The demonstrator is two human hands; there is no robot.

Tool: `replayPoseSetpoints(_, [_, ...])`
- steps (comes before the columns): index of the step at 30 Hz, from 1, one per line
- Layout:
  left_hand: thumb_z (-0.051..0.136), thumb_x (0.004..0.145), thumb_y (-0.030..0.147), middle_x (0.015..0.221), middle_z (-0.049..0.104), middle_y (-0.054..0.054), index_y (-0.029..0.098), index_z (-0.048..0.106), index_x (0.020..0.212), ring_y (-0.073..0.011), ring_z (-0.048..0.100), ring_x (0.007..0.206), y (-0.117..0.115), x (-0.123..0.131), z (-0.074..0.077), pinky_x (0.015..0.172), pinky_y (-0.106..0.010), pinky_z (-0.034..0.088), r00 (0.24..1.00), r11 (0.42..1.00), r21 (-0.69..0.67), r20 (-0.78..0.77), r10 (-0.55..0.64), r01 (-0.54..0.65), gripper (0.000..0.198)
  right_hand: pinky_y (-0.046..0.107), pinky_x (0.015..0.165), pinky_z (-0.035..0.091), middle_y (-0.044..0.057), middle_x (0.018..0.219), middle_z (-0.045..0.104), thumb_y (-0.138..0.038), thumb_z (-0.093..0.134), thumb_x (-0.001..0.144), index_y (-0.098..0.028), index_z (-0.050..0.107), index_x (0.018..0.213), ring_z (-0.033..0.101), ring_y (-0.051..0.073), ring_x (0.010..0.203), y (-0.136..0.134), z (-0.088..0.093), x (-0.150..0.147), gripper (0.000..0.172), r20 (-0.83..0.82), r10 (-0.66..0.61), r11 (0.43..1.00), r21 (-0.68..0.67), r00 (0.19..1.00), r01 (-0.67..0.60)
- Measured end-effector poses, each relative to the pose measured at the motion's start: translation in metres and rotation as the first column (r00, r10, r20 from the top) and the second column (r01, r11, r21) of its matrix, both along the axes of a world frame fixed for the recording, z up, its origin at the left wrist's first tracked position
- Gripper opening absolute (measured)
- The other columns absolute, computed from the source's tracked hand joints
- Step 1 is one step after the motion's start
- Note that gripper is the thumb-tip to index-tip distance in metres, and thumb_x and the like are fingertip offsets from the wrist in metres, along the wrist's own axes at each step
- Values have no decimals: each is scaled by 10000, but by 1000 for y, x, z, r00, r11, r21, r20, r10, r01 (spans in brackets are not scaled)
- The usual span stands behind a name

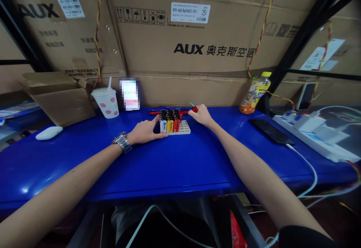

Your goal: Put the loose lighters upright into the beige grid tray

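A pale slotted tray (184,129) sits on the blue table (175,165) and holds several upright lighters (169,122) in white, yellow, orange and red. My left hand (145,131), with a metal watch on the wrist, rests against the tray's left side, fingers stretched along its front edge. My right hand (200,115) is just behind the tray's right end, closed on a red lighter (194,108). More red and blue lighters (158,111) lie loose behind the tray.
A paper cup with straw (107,102) and a white mouse (49,132) lie at left beside an open cardboard box (60,95). A drink bottle (255,93), a black phone (270,131) and a white power strip (310,131) are at right. Large cartons wall the back.
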State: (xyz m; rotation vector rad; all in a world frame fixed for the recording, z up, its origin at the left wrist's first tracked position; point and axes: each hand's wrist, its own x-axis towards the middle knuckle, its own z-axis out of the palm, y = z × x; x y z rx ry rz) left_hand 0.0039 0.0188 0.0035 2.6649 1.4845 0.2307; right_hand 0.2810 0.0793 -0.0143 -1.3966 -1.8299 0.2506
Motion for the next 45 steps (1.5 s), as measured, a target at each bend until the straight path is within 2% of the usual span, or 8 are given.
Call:
replayPoseSetpoints(16, [387, 743, 816, 1080, 688, -190, 145, 260, 1481, -328, 665, 860, -2, 1, 3, 653, -357, 432, 1000, 998, -51, 0, 28, -28, 1005, 278, 485, 215, -46, 494, 268, -335, 539, 724, -219, 282, 493, 257, 83, 492, -1, -1, -1, 364, -4, -25, 1000, -9, 1000, 25])
replayPoseSetpoints(21, [392, 749, 803, 1037, 697, -177, 143, 246, 1495, -310, 668, 827, 0, 0, 1, 646, -349, 438, 1000, 1000, -28, 9, 7, -7, 1007, 268, 507, 225, -45, 528, 304, -567, 556, 790, -212, 324, 549, 278, 92, 525, 3, -3, 2, 487, 36, 62, 998, -11, 997, -61])
replayPoseSetpoints(24, [395, 747, 804, 1053, 694, -182, 143, 244, 1500, -320, 667, 846, 0, 0, 1, 662, -361, 448, 1000, 1000, -30, 18, 11, -10, 1013, 268, 556, 300, -18, 576, 432, -675, 360, 873, -203, 419, 611, 399, 119, 568, 6, -5, 2, 543, -6, 151, 987, -52, 988, -151])
replayPoseSetpoints(27, [397, 743, 810, 1070, 689, -187, 146, 251, 1497, -335, 666, 866, -1, 0, 2, 666, -369, 447, 1000, 999, -39, 12, 24, -24, 1015, 288, 642, 368, 24, 662, 540, -631, 165, 939, -195, 492, 693, 498, 153, 655, 8, -6, -1, 598, -71, 165, 983, -66, 984, -170])
replayPoseSetpoints(33, [399, 752, 806, 1068, 692, -185, 149, 262, 1481, -330, 671, 863, -2, 1, 3, 661, -359, 440, 1000, 999, -34, 0, 20, -20, 990, 282, 628, 341, 5, 657, 519, -522, 508, 866, -192, 492, 698, 451, 137, 627, 6, 3, -9, 370, 46, 185, 981, 58, 982, -187])
replayPoseSetpoints(36, [389, 752, 813, 1062, 695, -182, 145, 264, 1476, -315, 672, 842, -2, 1, 3, 650, -347, 439, 1000, 999, -37, 4, 13, -13, 993, 261, 559, 306, -26, 590, 472, -511, 640, 779, -193, 489, 700, 400, 112, 562, 1, 9, -10, 361, -110, 200, 979, 56, 974, -194])
replayPoseSetpoints(40, [372, 750, 823, 1031, 702, -180, 137, 267, 1473, -303, 672, 803, -1, 0, 1, 619, -329, 427, 1000, 1000, -20, 1, 11, -11, 1002, 244, 478, 259, -47, 512, 435, -546, 679, 742, -196, 480, 675, 347, 83, 473, -8, 16, -11, 408, -346, 275, 956, -5, 897, -294])
replayPoseSetpoints(45, [390, 756, 805, 1037, 702, -168, 152, 268, 1477, -303, 670, 820, 0, 0, -1, 635, -333, 429, 1000, 1000, 4, 4, 12, -12, 980, 238, 430, 287, -60, 487, 477, -532, 725, 694, -187, 557, 769, 384, 72, 408, -17, 19, -15, 391, -348, 361, 910, -69, 865, -408])
